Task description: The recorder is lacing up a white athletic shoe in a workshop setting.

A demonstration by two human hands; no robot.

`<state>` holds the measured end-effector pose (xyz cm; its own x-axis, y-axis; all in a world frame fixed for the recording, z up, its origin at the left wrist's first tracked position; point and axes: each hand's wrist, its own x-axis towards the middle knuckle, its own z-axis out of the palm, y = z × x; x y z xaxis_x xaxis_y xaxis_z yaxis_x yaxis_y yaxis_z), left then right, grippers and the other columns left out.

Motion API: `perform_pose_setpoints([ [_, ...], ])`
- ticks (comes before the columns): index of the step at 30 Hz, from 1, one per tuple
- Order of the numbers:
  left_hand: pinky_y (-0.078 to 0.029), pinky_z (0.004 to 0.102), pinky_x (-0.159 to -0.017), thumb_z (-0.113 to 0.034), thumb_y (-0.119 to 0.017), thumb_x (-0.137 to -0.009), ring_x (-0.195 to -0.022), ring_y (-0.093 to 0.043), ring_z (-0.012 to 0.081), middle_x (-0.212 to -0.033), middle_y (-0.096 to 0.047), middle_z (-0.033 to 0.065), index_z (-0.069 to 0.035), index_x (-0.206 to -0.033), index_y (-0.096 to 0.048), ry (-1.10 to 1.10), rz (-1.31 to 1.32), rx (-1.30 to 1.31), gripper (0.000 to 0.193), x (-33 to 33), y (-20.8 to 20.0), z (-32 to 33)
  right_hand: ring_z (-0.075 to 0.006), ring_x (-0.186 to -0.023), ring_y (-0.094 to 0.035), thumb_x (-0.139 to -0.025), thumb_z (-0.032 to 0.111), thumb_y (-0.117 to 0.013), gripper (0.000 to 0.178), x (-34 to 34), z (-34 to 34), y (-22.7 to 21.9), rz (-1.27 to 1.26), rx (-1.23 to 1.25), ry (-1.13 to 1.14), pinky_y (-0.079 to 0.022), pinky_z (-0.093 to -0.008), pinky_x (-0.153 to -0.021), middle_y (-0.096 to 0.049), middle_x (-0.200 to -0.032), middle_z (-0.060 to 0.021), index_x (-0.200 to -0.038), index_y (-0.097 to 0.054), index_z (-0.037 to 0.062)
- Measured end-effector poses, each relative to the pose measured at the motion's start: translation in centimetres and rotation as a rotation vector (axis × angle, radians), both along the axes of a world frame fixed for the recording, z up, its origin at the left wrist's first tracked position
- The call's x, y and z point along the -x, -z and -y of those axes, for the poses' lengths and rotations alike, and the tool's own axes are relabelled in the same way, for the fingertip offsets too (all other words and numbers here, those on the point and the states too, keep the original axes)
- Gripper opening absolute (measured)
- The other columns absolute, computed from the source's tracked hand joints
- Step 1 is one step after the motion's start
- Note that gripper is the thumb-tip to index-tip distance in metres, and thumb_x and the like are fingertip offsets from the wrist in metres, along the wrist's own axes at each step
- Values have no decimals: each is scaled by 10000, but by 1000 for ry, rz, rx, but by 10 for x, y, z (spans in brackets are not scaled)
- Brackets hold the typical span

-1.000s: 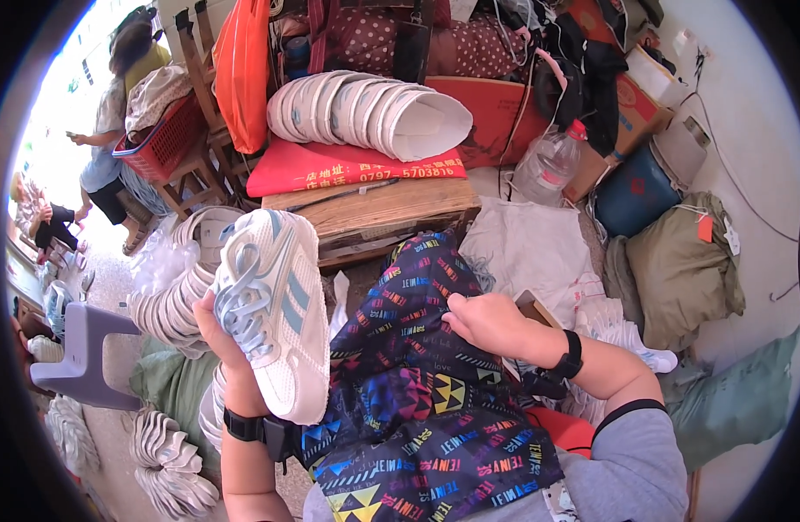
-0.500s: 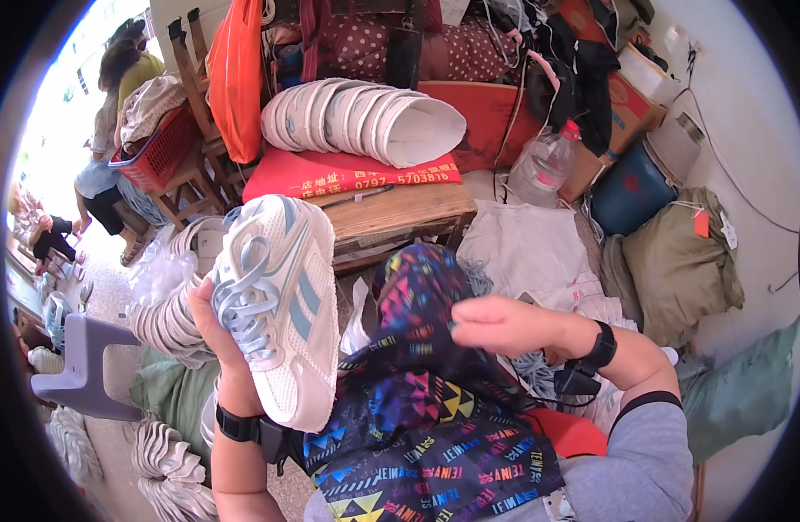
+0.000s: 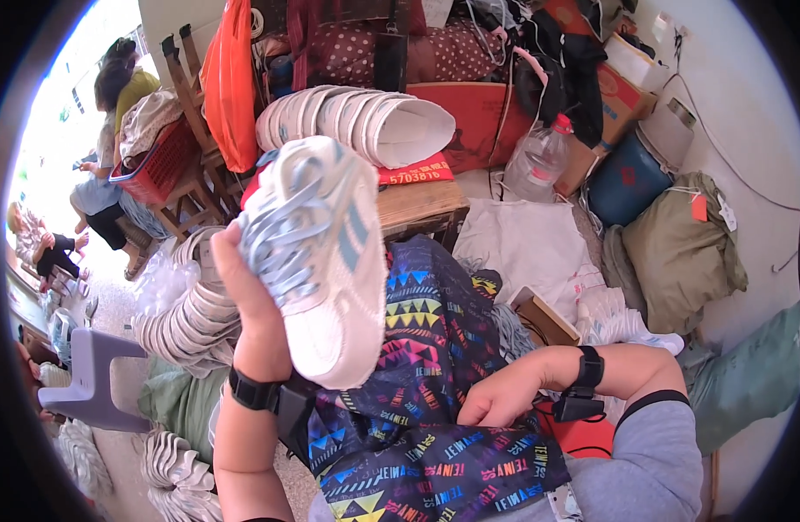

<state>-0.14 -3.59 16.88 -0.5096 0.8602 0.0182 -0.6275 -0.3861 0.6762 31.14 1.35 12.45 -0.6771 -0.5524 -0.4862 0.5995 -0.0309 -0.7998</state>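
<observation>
A white sneaker upper (image 3: 334, 261) with light-blue laces and blue-grey side stripes is raised in front of me, toe end down. My left hand (image 3: 259, 300) grips it from the left side, thumb along the laces; the other fingers are hidden behind it. No outsole shows on its edge. My right hand (image 3: 504, 393) is down at my lap, against the dark apron (image 3: 417, 304) with bright printed shapes. Its fingers are curled in, and whatever they may hold is too small or hidden to make out.
Nested white uppers (image 3: 356, 126) lie on a wooden table (image 3: 417, 204) ahead. More stacked uppers (image 3: 191, 322) stand at left beside a grey plastic stool (image 3: 91, 383). A clear bottle (image 3: 539, 161), a blue bucket (image 3: 626, 187) and an olive sack (image 3: 687, 252) are at right. People sit far left.
The left hand has moved the sneaker upper up and to the right, turning it slightly. My right hand has dropped from above the lap down onto the apron.
</observation>
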Motion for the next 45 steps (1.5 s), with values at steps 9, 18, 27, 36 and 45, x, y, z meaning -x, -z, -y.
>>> perform_pose_setpoints([
  [9,-525,374,-887,-459,-339,-945,-940,-656,225,-1060,-672,92,-62,-1155,-607,182,-31,26,523,-67,57,-75,-74,-376,-410,-925,167,-520,177,-3,1,6,53,89,17,-311,-229,-336,-455,-548,14,-803,-535,39],
  [18,-327,436,-1069,-465,-523,-946,-1267,-428,380,-1350,-435,297,60,-1407,-334,-147,-707,509,724,-53,165,-71,-132,-770,-654,-985,142,-529,99,17,-74,-28,-419,-285,844,-514,-265,-684,-633,-871,-55,-1005,-535,45],
  [27,-265,363,-1130,-631,-189,-994,-1371,-370,230,-1520,-344,121,-28,-1521,-211,484,-276,228,801,-58,100,-59,-236,-1087,-520,-927,215,-567,263,97,-148,74,-892,-799,1150,-385,-345,-993,-579,-1160,-109,-1111,-603,30],
  [36,-469,385,-921,-417,-528,-937,-1071,-614,308,-1166,-643,211,58,-1273,-530,147,-603,845,581,0,216,-26,-240,-1126,-487,-925,196,-509,221,87,-166,111,-793,-924,1204,-330,-338,-1030,-600,-1187,-79,-1050,-625,55],
  [45,-447,301,-803,-252,-663,-832,-946,-629,192,-962,-697,46,-18,-1130,-666,673,-541,1072,379,6,255,-21,-231,-1151,-461,-956,210,-486,221,86,-165,113,-724,-867,1282,-304,-331,-1050,-568,-1162,-77,-1031,-605,38],
])
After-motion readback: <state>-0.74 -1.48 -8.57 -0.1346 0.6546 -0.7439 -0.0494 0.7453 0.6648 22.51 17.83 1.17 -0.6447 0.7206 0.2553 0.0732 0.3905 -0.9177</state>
